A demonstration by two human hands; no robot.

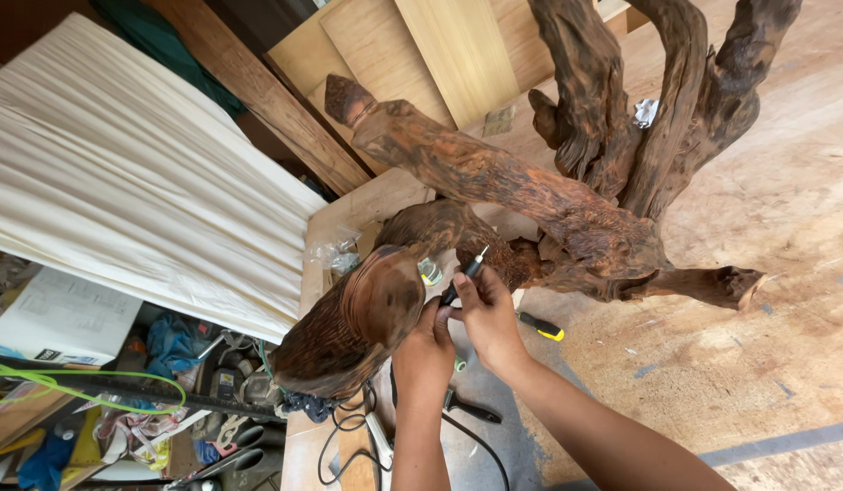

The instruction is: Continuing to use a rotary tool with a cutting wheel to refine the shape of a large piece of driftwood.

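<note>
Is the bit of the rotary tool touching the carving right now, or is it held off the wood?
Off the wood. The rotary tool is gripped by both hands, its tip pointing up and away, short of the carved wood.

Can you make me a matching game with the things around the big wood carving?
Things:
1. rotary carving tool
2. screwdriver
3. white pleated sheet
4. plywood boards

Places or looks:
A. leaning upright behind the gnarled root carving
B. pinched in the right hand, tip aimed at the wood
C. lying on the floor, black and yellow handle
D. spread out at the left, above the cluttered tools

Pairs: 1-B, 2-C, 3-D, 4-A. The left hand rests against the carving just below the tool.
</note>
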